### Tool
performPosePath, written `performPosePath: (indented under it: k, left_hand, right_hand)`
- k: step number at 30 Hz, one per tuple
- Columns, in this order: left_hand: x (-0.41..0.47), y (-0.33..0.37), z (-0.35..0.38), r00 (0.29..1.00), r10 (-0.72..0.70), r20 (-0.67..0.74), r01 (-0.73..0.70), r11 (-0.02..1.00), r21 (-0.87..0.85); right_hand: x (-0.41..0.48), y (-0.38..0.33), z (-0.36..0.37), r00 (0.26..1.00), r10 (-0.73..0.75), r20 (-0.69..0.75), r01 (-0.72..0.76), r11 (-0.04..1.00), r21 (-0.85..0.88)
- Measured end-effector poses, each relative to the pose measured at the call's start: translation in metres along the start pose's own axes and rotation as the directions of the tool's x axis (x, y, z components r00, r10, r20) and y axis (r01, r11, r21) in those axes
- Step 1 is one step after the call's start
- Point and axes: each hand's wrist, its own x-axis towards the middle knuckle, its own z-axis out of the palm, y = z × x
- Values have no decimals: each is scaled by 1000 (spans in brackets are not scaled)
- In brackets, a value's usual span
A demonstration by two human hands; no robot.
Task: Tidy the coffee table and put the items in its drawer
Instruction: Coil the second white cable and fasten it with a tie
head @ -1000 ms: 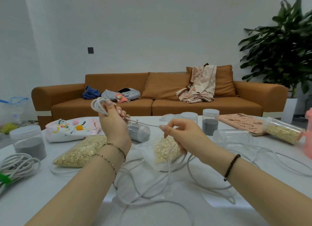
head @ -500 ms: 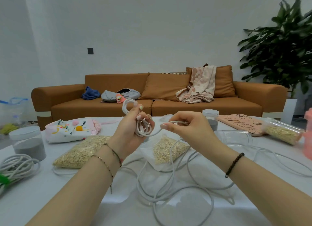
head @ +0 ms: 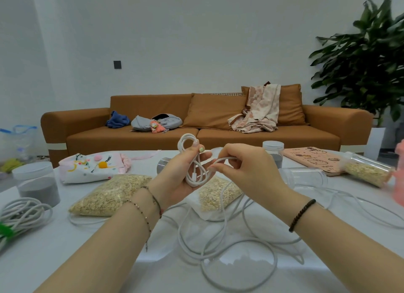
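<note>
Trailing slack over oat bags (head: 109, 196), the upright cable coil (head: 195, 174) is gripped by the left hand (head: 175, 180), pinched by the right hand (head: 247, 168).

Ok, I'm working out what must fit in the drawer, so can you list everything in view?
white cable: one, white, coiled part in the left hand, rest loose on the table
cable bundle: one, white with green tie, table's left edge
oat bags: two, clear, mid table
grey-powder jars: three, clear, left, rear, one lying behind the left hand
tubes: two, clear, lying right; one holds oats
pouch: one, white patterned, rear left
board: one, pink, rear right
pink object: one, right edge, blurred
sofa: one, orange, behind table, clothes on it
plant: one, green, right corner
table: one, white
left hand: grips the coil
right hand: pinches the cable
</note>
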Motion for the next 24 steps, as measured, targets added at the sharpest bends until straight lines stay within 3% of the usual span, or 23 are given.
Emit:
performPosePath:
  k: [5,9,14,16,19,21,24]
  left_hand:
    - [3,-9,0,1000,9,21,-12,981,192]
    - [7,-12,-1,998,-19,66,8,986,166]
    - [8,-11,-4,993,-46,112,42,999,32]
    - [10,-8,-6,996,-15,88,19,999,-50]
    - [12,-3,-8,999,15,49,-5,981,-192]
    - [12,-1,-7,998,8,63,10,963,-271]
    - [11,-4,-4,992,-42,120,76,952,-296]
  right_hand:
    - [-2,-2,2,996,-71,46,75,992,-106]
    - [-3,1,4,994,-60,86,68,994,-88]
    - [-1,5,7,982,121,147,-146,974,175]
    - [2,4,4,949,253,189,-305,891,337]
    - [8,7,-4,822,446,354,-566,580,586]
    - [10,7,-9,763,498,413,-627,415,659]
    - [11,6,-9,750,522,407,-613,316,724]
